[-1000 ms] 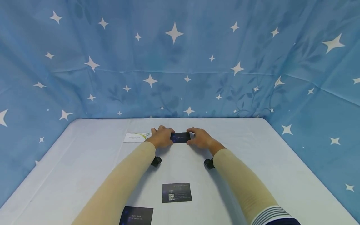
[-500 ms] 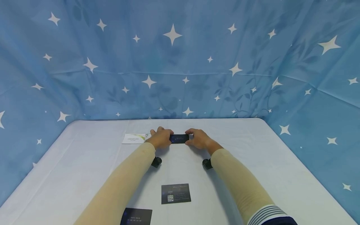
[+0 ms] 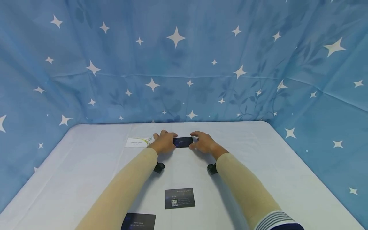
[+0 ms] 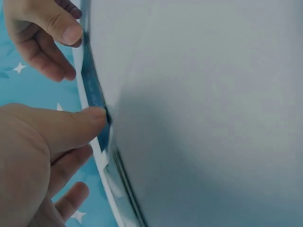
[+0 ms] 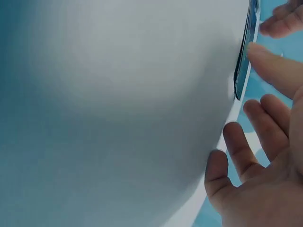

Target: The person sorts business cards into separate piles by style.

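At the far middle of the table, a dark business card stack [image 3: 183,142] lies between both hands, with small light print on its top face. The left hand [image 3: 164,142] grips its left end; in the left wrist view that thumb [image 4: 97,117] sits on the near long edge. My right hand [image 3: 203,142] holds the right end, thumb at the near corner and index finger at the far one. In the right wrist view its other fingers [image 5: 241,149] spread loosely away from the cards. The fingertips behind the stack are partly hidden.
White business cards [image 3: 136,142] with a green curve lie just left, partly covered by the left hand. Nearer lie a dark card [image 3: 180,198] with a QR code and another dark card [image 3: 141,222] beside the left sleeve. A starry blue curtain [image 3: 184,64] hangs behind the white table [image 3: 244,134].
The hands and the dark cards stay almost in place. The head view has shifted slightly.
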Motion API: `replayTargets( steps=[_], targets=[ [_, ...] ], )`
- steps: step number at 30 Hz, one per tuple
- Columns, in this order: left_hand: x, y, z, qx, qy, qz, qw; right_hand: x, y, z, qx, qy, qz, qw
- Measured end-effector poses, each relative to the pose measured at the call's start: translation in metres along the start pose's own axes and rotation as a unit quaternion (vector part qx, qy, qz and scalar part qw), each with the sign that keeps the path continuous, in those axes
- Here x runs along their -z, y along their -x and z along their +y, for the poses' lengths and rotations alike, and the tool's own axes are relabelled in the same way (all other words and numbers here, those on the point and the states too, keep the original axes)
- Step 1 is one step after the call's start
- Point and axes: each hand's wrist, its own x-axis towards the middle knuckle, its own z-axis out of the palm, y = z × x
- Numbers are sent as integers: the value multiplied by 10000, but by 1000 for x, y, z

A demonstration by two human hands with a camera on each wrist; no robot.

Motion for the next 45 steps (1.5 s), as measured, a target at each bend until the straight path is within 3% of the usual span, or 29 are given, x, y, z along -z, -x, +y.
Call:
replayTargets(
  steps=[6, 10, 16, 22, 29, 38, 45],
  targets=[
    [4, 13, -2, -192, 167, 179, 9995, 11, 16, 1, 71, 109, -21, 9999],
    [8, 31, -3, -457, 154, 100, 9988, 17, 34, 1, 231, 123, -171, 9995],
    [9, 71, -5, -793, 304, -60, 9964, 16, 71, -4, 596, 189, -392, 9973],
    [-3, 114, -10, -957, 577, -65, 9937, 2, 110, -12, 854, 435, -690, 9930],
    [-17, 156, -10, -1393, 603, -327, 9879, -14, 146, -20, 1241, 729, -1058, 9839],
    [-25, 173, -5, -1667, 177, -87, 9858, -29, 165, -21, 1968, 1588, -980, 9625],
    [-26, 175, -4, -1800, -7, 75, 9836, -29, 168, -22, 2072, 1753, -852, 9587]
  ],
)
